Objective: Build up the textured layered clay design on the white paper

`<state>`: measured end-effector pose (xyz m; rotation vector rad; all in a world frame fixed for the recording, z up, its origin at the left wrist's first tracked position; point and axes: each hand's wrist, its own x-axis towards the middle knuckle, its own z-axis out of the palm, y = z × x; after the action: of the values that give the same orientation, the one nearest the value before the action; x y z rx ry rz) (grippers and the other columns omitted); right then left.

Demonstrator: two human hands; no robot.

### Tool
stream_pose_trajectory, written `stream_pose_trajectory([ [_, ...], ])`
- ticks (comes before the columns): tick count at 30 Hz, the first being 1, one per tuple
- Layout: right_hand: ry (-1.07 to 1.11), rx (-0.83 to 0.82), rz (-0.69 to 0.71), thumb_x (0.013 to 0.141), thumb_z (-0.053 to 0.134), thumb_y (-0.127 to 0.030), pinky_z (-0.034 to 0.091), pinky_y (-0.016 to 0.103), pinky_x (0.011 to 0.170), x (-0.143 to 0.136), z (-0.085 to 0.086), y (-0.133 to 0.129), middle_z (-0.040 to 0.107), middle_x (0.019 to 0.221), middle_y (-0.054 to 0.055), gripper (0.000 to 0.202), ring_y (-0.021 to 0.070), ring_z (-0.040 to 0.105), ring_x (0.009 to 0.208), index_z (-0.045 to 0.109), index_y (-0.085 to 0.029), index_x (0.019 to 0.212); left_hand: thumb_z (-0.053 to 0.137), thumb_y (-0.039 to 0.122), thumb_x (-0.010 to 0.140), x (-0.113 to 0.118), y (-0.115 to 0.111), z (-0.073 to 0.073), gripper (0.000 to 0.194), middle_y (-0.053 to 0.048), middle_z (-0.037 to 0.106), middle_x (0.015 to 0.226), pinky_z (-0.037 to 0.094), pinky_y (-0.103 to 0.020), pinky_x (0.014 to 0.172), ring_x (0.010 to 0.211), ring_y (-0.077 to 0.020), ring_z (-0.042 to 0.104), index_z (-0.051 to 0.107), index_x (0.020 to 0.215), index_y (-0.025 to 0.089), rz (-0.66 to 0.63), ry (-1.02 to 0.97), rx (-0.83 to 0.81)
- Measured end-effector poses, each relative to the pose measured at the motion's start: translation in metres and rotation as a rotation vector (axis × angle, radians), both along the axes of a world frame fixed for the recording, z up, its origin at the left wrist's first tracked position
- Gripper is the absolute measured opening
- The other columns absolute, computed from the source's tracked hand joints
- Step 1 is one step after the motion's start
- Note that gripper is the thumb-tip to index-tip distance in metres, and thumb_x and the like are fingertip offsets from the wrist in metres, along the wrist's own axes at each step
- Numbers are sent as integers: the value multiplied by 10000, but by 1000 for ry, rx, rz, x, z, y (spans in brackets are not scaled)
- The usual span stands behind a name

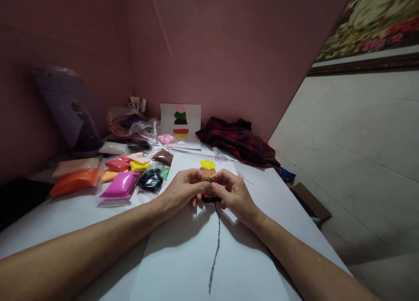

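Running toward you down the white sheet (173, 261) is a dark line (216, 248); if it is soft, which I cannot tell, a dragging forearm could smear or break it. Just beyond its top end, the fingers of your left hand (190, 183) and right hand (233, 190) are closed in a pinch on the small ridged piece (208, 173), between them over the sheet. Whether its dark base rests on the paper is hidden. Pressing your thumbs too hard could flatten the ridges; pulling unevenly could part the yellow top from the brown band. Farther off, left on the worktop (288, 200), the black packet (150, 180) and magenta packet (119, 185) lie near your left arm, so a wide swing could shove them. Past them, a knock could topple the upright colour-banded card (166, 122), beside the plaid cloth (238, 139).
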<state>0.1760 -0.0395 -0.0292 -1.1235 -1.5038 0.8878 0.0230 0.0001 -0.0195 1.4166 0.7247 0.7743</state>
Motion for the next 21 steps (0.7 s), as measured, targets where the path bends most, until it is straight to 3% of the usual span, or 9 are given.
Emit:
stream_pose_trajectory([
  [21, 6, 10, 96, 788, 559, -197, 443, 230, 540, 0, -2, 1, 590, 664, -18, 43, 112, 560, 599, 519, -189, 776, 659, 305, 665, 0, -1, 2, 236, 10, 585, 586, 390, -180, 386, 432, -68, 491, 493, 713, 144, 1, 16, -7],
])
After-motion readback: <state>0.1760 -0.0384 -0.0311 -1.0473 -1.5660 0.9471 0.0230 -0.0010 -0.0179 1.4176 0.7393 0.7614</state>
